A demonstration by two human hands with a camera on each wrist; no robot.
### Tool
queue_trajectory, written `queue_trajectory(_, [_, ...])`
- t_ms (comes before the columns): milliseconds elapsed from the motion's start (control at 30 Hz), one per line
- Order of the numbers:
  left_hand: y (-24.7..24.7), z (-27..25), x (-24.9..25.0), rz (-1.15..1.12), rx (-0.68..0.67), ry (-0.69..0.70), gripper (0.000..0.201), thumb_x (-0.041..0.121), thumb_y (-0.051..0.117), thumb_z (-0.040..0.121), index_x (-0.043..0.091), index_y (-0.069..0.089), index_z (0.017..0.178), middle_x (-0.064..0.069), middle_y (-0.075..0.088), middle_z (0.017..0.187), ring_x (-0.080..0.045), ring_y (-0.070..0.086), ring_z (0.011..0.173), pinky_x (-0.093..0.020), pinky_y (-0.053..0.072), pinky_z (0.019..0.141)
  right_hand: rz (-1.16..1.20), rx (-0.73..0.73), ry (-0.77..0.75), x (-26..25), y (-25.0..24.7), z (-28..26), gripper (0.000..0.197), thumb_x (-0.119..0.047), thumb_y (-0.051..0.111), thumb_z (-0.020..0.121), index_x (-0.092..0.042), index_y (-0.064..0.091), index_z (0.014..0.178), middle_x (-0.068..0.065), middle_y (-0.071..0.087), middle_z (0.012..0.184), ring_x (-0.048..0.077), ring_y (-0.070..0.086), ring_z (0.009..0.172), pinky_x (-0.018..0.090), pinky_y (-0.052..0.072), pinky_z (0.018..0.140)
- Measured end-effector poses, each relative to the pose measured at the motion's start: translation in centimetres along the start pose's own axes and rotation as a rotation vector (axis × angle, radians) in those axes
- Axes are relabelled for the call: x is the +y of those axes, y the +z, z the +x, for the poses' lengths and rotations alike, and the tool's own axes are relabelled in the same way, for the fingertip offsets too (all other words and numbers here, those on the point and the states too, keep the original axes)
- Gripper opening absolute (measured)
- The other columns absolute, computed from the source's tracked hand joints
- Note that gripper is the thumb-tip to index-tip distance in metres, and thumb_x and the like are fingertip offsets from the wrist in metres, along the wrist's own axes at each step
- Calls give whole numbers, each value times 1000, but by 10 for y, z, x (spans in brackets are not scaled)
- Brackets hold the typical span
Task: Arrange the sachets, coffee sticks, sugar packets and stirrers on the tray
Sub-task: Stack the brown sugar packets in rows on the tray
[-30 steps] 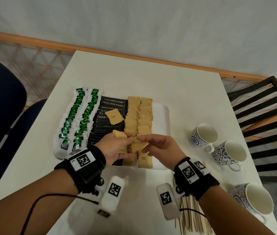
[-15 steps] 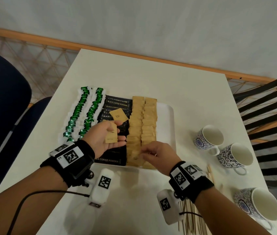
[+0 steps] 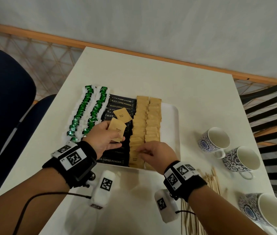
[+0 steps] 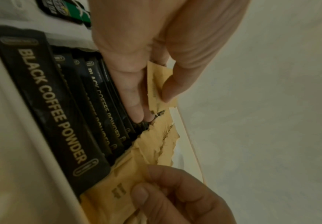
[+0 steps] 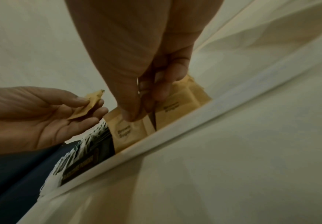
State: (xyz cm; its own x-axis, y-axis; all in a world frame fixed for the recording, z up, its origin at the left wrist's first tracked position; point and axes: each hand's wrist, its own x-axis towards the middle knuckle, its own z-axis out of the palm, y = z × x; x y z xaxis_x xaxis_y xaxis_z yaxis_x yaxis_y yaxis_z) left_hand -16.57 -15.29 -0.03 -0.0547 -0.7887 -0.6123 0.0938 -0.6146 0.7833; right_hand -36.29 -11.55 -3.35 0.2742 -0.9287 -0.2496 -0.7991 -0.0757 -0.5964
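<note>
Hands work over the tray: left hand pinches a brown sugar packet, right hand pinches another at the tray's near edge; light, floppy paper, seemingly best held by edges.

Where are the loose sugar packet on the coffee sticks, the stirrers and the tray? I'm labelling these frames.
loose sugar packet [image 3: 122, 115], head view, its printed face.
stirrers [image 3: 213, 179], head view, far ends of the bundle.
tray [image 3: 170, 122], head view, bare right part.
</note>
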Motion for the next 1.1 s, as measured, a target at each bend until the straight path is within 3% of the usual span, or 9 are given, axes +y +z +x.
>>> queue_trajectory(133, [4,1,-4,9,-1,-5,18,-1,54,92,14,62,99,-11,68,95,-22,66,83,-32,56,71,-30,59,-23,3,4,2,24,-34,62,87,-33,67,110,-12,49,92,7,53,83,25,46,77])
queue_trajectory(300, [14,1,-8,52,-80,8,22,-2,56,91,10,62,108,-13,69,100,-22,67,84,-29,59,69,320,268,65,-4,-7,2,28,-37,66,85,-33,60,113,-16,54,87,-3,52,69,11,42,65])
queue_trajectory(367, [20,0,-7,125,-144,23,22,-1,62,88,14,63,104,-10,69,98,-20,68,81,-28,59,67,455,218,109,-7,-10,4,32,-36,67,85,-31,60,116,-15,61,90,-6,57,73,9,45,67])
queue_trajectory(467, [28,2,-1,274,-167,96,18,7,67,86,19,65,99,-5,67,92,-12,65,74,-22,55,63,617,140,148,-5,-14,6,17,-24,69,85,-25,66,103,-7,69,82,-2,61,65,12,45,61])
queue_trajectory(633, [18,35,14,671,40,351,12,15,64,88,27,65,92,-1,64,96,-13,58,85,-17,44,70,792,243,194,5,-21,0,11,-14,68,86,-16,66,96,-7,67,73,-5,58,55,9,42,52])
queue_trajectory(733, [12,55,22,970,161,411,26,24,65,86,26,63,111,-3,55,113,-19,55,103,-26,43,85,810,246,217,12,-19,-6,13,-12,68,86,-15,66,98,-5,67,75,-4,57,55,10,42,52])
queue_trajectory(867, [14,74,27,1338,269,341,65,47,65,82,21,43,138,-9,41,137,-30,36,128,-40,35,103,820,239,238,19,-17,-10,12,-15,68,86,-19,67,97,-6,68,75,-1,57,56,11,43,54])
queue_trajectory(967, [15,81,25,1448,299,298,75,56,68,76,19,42,136,-9,39,135,-30,34,127,-39,34,101,794,240,259,23,-15,-11,10,-18,67,86,-24,68,95,-11,68,71,1,57,57,12,44,55])
queue_trajectory(1100, [18,84,27,1406,306,273,72,53,76,69,21,48,128,-8,41,130,-29,36,123,-39,35,100,770,259,266,30,-14,-14,11,-21,68,86,-28,68,93,-7,69,74,6,57,59,15,45,57])
